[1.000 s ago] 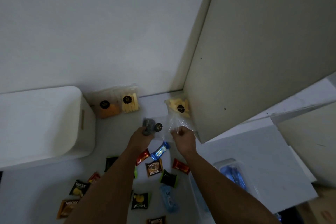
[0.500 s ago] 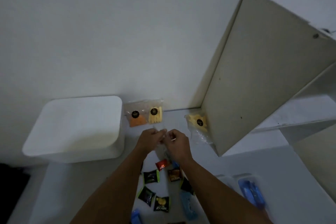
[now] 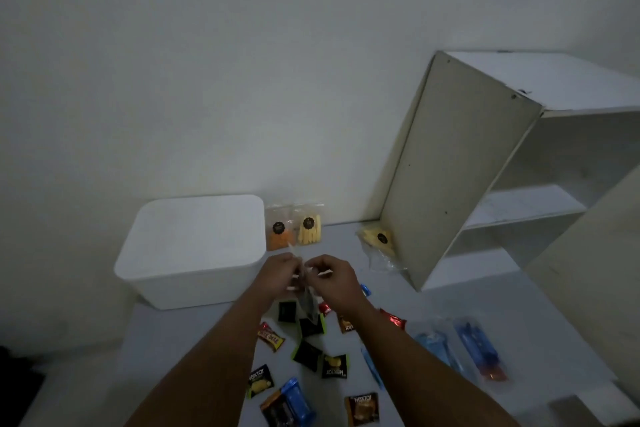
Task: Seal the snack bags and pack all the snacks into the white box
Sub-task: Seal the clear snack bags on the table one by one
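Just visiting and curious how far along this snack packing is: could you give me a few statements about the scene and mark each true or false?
1. Both hands, left hand and right hand, hold one clear snack bag. True.
2. The white box has its lid on. True.
3. All the small snack packets are packed away. False: they lie loose on the table.
4. The shelf unit stands to the left of the box. False: it stands to its right.
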A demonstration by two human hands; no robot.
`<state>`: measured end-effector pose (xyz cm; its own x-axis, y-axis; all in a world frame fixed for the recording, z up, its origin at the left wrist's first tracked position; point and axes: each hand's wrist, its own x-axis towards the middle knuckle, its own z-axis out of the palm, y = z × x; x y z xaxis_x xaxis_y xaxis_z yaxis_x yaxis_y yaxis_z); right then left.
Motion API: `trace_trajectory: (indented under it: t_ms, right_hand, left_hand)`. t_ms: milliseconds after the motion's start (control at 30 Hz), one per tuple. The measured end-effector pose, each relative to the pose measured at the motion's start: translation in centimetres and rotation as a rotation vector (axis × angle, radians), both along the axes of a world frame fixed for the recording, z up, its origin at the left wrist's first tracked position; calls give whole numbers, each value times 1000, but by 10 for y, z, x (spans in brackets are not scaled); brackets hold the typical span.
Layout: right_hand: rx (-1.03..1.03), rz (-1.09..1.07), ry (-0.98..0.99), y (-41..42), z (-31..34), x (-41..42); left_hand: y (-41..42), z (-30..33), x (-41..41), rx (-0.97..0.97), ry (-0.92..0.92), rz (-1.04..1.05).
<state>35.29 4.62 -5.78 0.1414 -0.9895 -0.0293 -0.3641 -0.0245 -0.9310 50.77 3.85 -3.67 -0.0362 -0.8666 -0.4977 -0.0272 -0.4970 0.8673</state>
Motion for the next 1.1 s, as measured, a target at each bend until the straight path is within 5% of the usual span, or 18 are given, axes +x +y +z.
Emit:
trace_trajectory:
  t_ms: [400, 700, 867, 1100]
  right_hand:
    - [77, 18, -64, 43, 32, 29]
    - [2, -181, 283, 40, 36, 42]
    - [17, -38, 549, 34, 42, 50]
    - [144, -96, 539, 31, 59, 56]
  left_hand:
    - [49, 33, 51, -45, -44, -109]
    - [59, 43, 64, -111, -330, -80]
    - [59, 50, 61, -109, -414, -112]
    - [59, 60, 59, -89, -451, -181]
